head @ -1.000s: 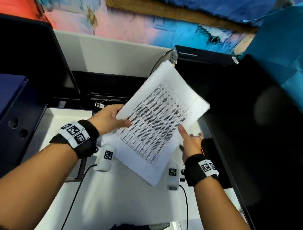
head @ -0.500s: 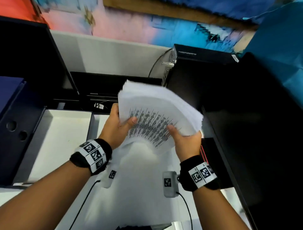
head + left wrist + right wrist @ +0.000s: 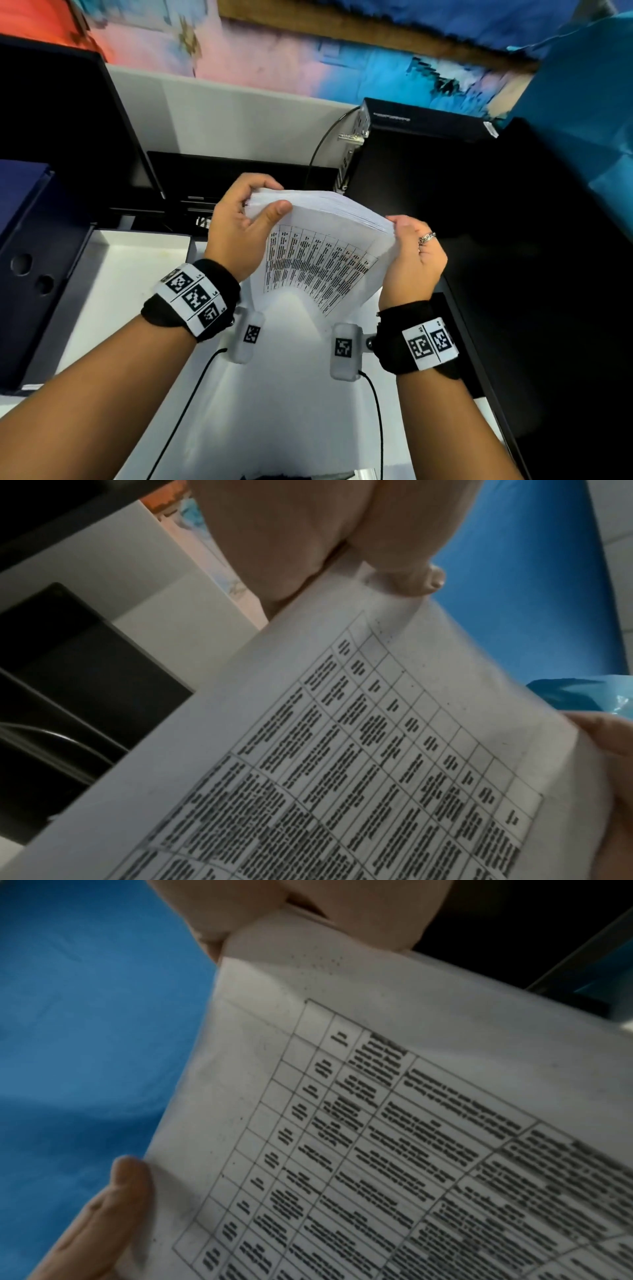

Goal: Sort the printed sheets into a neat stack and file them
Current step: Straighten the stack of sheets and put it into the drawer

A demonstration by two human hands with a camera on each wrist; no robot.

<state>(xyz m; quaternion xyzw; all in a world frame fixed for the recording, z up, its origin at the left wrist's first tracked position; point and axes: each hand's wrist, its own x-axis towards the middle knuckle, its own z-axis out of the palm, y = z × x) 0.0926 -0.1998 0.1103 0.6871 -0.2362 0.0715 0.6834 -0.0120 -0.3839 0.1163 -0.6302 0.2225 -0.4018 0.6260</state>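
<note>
A thick stack of printed sheets (image 3: 322,253), with a table of black text on the sheet facing me, stands upright over the white desk (image 3: 274,394). My left hand (image 3: 239,222) grips its upper left corner, thumb on the front, fingers behind. My right hand (image 3: 412,257) grips the upper right corner. The left wrist view shows the printed sheet (image 3: 359,750) slanting under my left thumb (image 3: 404,561), and the right wrist view shows the same sheet (image 3: 377,1123) under my right hand, with my left thumb at lower left. The stack's lower edge bows toward me.
An open dark blue box (image 3: 30,260) with a white tray (image 3: 113,270) stands at the left. Black monitors (image 3: 61,130) and a black computer case (image 3: 428,164) line the back. A black surface (image 3: 531,308) fills the right. Cables (image 3: 185,411) trail from my wrist cameras.
The stack has swung from lying tilted and flat to standing on edge. Both hands moved from its lower sides up to its top corners.
</note>
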